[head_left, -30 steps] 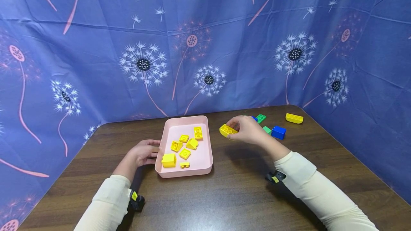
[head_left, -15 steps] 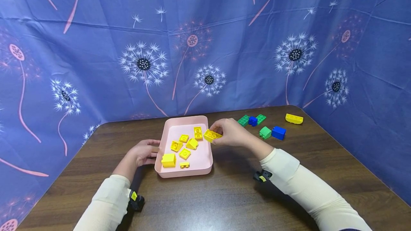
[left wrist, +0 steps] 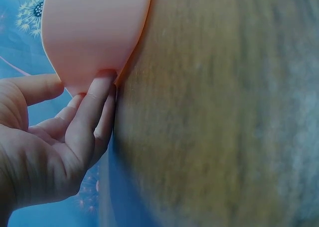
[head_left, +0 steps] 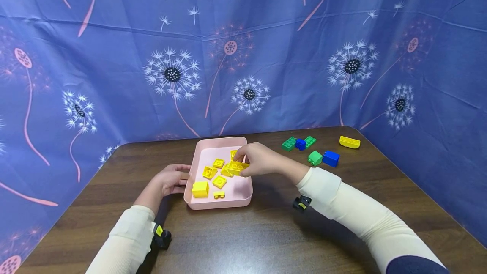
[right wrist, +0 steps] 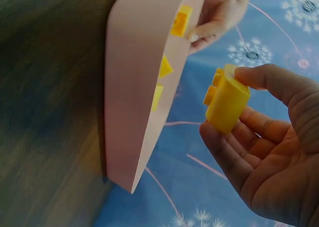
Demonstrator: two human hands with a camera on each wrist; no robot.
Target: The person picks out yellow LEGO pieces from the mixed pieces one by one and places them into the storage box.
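In the head view my right hand (head_left: 260, 159) pinches a yellow toy brick (head_left: 238, 168) above the right part of a pink tray (head_left: 218, 206). The right wrist view has this yellow brick (right wrist: 228, 101) between thumb and fingertips, its studs facing the tray. My left hand (head_left: 170, 181) touches the tray's left side. In the left wrist view its fingers (left wrist: 88, 112) lie fairly straight against the outer wall, with the thumb at the rim. Several yellow bricks lie in the tray, among them a larger block (head_left: 200, 189) and a flat square piece (head_left: 219, 182); my right hand partly hides another.
Right of the tray, toward the back of the wooden table (head_left: 243, 240), lie a green plate brick (head_left: 289, 143), a small blue brick (head_left: 300, 144), a green brick (head_left: 315, 158), a larger blue brick (head_left: 331, 158) and a yellow curved brick (head_left: 349, 142). A patterned blue cloth hangs behind.
My right hand has carried the yellow brick leftward from beside the tray to over it, which uncovers the green and blue bricks. The left hand stays at the tray's side.
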